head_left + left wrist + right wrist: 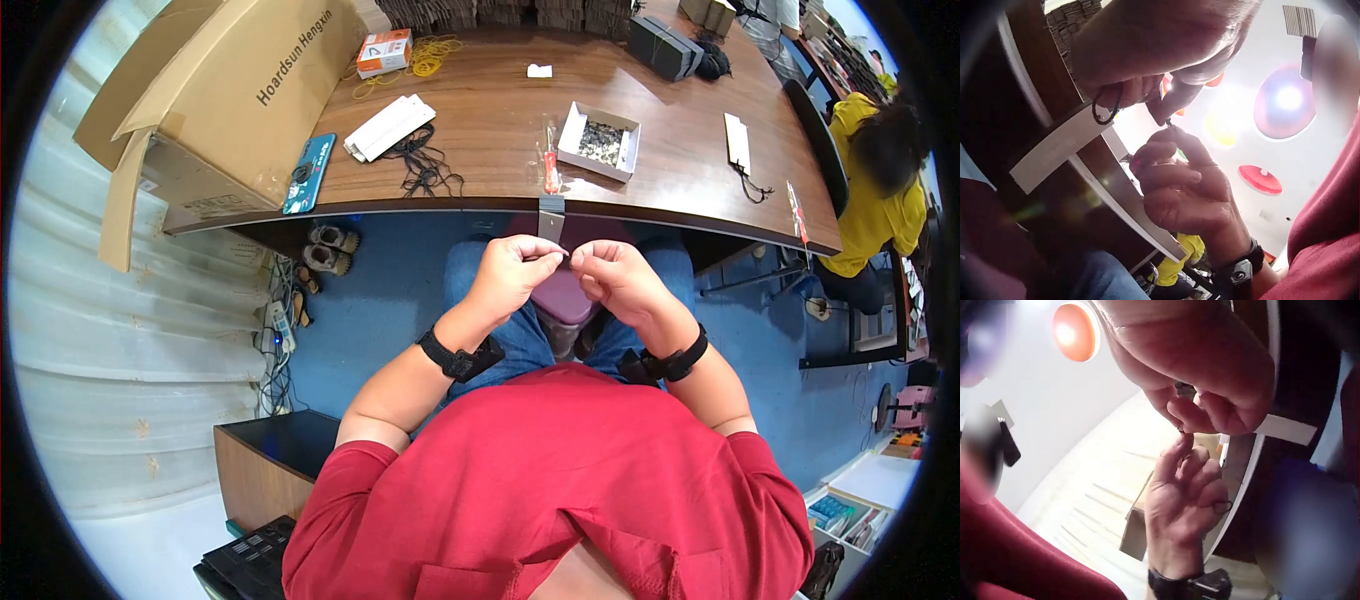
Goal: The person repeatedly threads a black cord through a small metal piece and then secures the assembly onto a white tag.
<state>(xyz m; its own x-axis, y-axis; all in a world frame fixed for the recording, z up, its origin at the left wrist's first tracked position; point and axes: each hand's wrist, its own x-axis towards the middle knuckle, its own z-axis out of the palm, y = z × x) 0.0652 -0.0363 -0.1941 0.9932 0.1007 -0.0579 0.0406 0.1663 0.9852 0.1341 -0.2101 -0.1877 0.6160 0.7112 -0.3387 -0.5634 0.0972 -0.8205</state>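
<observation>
I sit at a curved wooden table [500,120] with both hands raised together just below its front edge. My left hand [540,260] and right hand [588,264] meet fingertip to fingertip and pinch a thin black cord [567,256]. In the left wrist view the cord [1107,107] hangs as a small loop from my left hand [1147,94], and my right hand [1172,175] pinches its end. The right wrist view shows my right hand [1204,394] above my left hand [1188,481]. A grey strip [551,217] hangs on the table edge behind my hands.
On the table are a white box of small dark parts [600,140], a red-handled tool [550,172], a tangle of black cords [425,168], a white flat pack [390,127], a blue phone [308,172] and a large cardboard box [240,90]. A person in yellow [880,180] sits at the right.
</observation>
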